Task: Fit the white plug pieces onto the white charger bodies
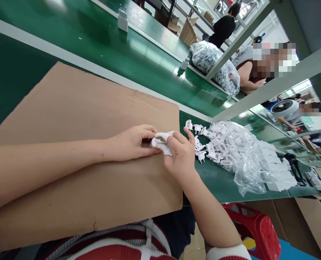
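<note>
Over the cardboard sheet [101, 104], my two hands meet at a folded white cloth [162, 139]. My right hand [180, 153] is closed on the cloth, pressing it with bent fingers while the little finger sticks out. From the left, my left hand [136, 142] pinches a small white plastic piece [154, 143] between thumb and fingers. The cloth covers most of that piece, so its full shape is hidden. Just right of my right hand lie loose white plug adapters [201, 155] with metal pins, on the green bench.
A clear plastic bag [247, 166] spills more adapters, beside rows of white pieces [278, 169]. Farther back are the green conveyor [101, 47], a standing white charger [123, 20], and another full bag [212, 61]. A metal post [239, 36] rises right. A red stool [258, 231] stands below; people sit opposite.
</note>
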`<act>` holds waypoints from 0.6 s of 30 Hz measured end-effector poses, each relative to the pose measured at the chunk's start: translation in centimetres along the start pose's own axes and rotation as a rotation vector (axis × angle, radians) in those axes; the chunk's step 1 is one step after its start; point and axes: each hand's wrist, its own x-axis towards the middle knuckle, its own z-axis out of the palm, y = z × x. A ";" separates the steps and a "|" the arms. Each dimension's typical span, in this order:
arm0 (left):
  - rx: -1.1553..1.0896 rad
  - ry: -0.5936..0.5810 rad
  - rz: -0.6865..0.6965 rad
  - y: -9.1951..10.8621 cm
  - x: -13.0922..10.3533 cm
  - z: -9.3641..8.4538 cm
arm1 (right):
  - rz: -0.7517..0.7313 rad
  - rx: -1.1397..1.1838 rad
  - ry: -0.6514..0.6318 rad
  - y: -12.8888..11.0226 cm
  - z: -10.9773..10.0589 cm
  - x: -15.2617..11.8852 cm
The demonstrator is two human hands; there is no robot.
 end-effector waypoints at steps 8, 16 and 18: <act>0.006 0.004 0.019 -0.3 0.0 0.1 | 0.065 0.134 0.063 0.3 1.3 -0.6; -0.002 0.090 0.132 0.3 -1.0 0.0 | 0.050 0.543 0.118 1.3 1.2 -0.6; -0.092 0.058 0.159 0.7 -1.2 -0.2 | 0.008 0.529 0.171 1.2 0.9 -0.6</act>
